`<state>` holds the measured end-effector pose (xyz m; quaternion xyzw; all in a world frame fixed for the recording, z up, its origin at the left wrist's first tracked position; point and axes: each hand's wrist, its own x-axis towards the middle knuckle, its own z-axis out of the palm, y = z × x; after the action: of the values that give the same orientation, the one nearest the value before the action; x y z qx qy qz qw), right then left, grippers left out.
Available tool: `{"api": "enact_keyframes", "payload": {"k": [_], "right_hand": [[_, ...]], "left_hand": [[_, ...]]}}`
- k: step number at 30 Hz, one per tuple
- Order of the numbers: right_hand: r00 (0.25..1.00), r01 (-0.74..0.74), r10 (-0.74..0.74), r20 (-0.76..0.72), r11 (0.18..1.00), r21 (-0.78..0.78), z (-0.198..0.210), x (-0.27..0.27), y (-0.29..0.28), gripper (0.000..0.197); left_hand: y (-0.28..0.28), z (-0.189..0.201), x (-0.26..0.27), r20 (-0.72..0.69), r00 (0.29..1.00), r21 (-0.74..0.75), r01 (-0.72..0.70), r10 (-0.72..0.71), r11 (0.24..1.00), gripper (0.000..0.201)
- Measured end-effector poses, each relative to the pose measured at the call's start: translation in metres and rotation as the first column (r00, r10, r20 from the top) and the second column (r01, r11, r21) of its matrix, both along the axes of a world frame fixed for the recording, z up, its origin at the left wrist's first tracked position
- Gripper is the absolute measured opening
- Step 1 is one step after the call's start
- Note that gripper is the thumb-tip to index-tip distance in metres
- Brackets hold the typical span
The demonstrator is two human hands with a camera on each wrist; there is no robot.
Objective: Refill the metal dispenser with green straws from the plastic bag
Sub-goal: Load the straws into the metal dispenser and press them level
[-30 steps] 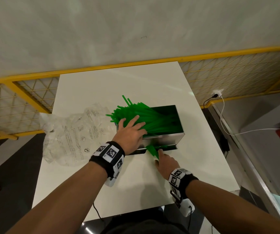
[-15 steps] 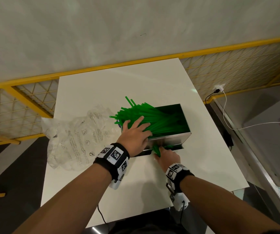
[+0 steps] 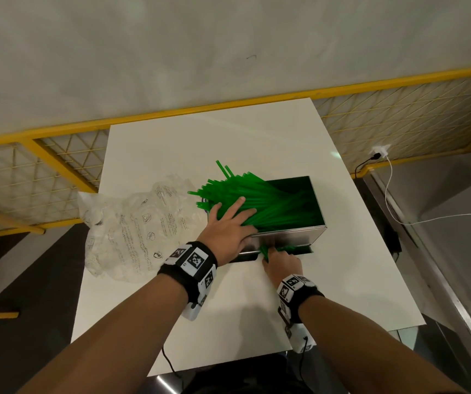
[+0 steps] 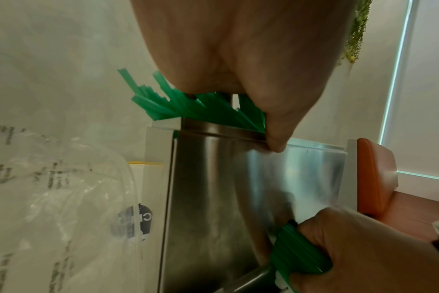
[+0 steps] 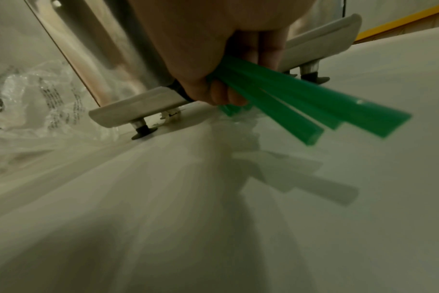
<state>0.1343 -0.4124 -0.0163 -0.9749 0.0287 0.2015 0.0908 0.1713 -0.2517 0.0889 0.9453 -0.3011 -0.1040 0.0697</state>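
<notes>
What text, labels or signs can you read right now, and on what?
Plastic bag: printed lines and small round symbols, too blurred to read.
Bag sticker: dark, only "C" legible.
Wristbands: square black-and-white markers, no words.
Metal dispenser: no lettering visible.

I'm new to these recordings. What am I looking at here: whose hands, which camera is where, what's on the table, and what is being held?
No machine: a person wears one head camera and one on each wrist. From the head view, a white table carries a metal dispenser piled with green straws and a crumpled plastic bag. The left hand presses flat on the pile. The right hand, at the dispenser's lower front, grips a few straws, clearest in the right wrist view.
</notes>
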Motion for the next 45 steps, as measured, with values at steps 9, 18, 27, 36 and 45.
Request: {"api": "enact_keyframes", "payload": {"k": [9,18,27,36,45], "right_hand": [[0.999,0.003,-0.006,0.032,0.997,0.073,-0.001,-0.007,-0.008,0.028],[0.985,-0.019,-0.004,0.172,0.992,0.129,-0.003,-0.018,-0.015,0.025],[0.988,-0.102,0.100,0.115,0.995,0.011,0.004,-0.021,-0.016,0.034],[0.995,-0.089,0.092,0.027,0.993,-0.076,0.005,-0.027,-0.017,0.032],[1.000,-0.026,0.024,-0.011,0.991,-0.135,-0.008,-0.039,-0.033,0.038]], "left_hand": [[-0.004,0.006,-0.004,-0.030,0.999,0.080,-0.024,0.026,0.996,0.034],[-0.005,0.003,-0.004,-0.008,0.999,0.093,-0.039,0.040,0.995,0.031],[-0.008,0.001,-0.009,0.027,0.996,0.103,-0.087,0.084,0.991,0.030],[-0.008,-0.003,-0.010,0.008,0.996,0.039,-0.095,0.094,0.995,0.029],[-0.006,-0.005,-0.010,-0.009,0.996,0.032,-0.091,0.091,0.995,0.030]]}}
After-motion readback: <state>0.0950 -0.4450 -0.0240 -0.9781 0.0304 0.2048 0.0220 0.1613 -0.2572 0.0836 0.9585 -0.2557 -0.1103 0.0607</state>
